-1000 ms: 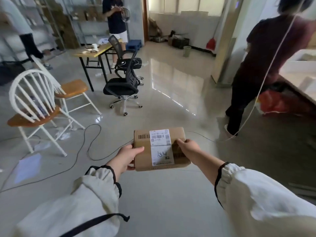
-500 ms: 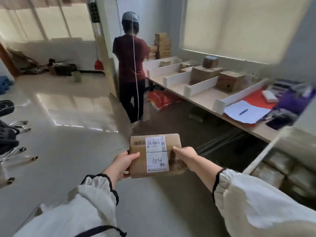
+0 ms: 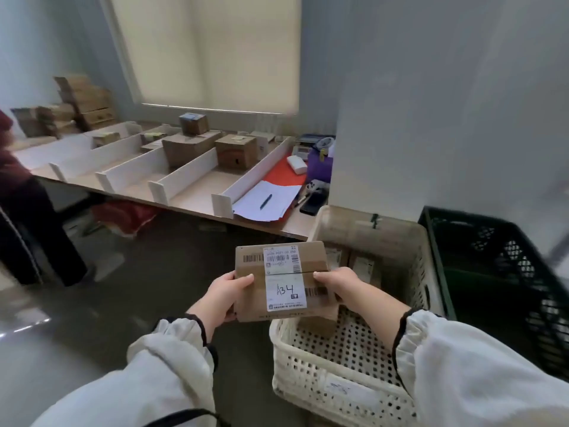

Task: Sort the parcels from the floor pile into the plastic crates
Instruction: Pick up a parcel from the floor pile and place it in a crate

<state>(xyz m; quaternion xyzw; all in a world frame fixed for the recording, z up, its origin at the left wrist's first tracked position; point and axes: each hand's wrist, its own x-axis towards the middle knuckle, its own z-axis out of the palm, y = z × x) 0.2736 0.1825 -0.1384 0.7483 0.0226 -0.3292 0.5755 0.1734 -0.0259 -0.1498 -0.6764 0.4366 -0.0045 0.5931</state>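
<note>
left hand (image 3: 226, 295): grasping the left edge of the parcel (image 3: 249, 269), with thumb laid on top and fingers curled underneath.
right hand (image 3: 337, 286): grasping the right edge of the same parcel, with thumb on top just beside the white label (image 3: 284, 291) and fingers wrapped below.
table (image 3: 197, 197): along the far wall under a drawn blind (image 3: 215, 50), split into lanes by upright white dividers (image 3: 187, 177); carrying brown boxes (image 3: 235, 151) at the back of several lanes, with 1 smaller box stacked on another.
second person (image 3: 27, 211): at the left edge, in dark clothes, only partly in view.
dark crate (image 3: 508, 263): on the floor at the right, just beside the cream crate; interior too dark to read.
cream crate (image 3: 278, 337): perforated, on the floor below the hands, holding several parcels (image 3: 361, 266) at its far end, with bare bottom nearer.
parcel: brown cardboard, held level in the air with label up, over the left rim of the cream crate, partly above it and partly above the floor.
papers (image 3: 277, 195): loose white sheets at the table's near right end, overlapping a red mat (image 3: 283, 174).
white label: hand-marked "A34", with barcodes above.
pen (image 3: 265, 201): lying on the papers.
</note>
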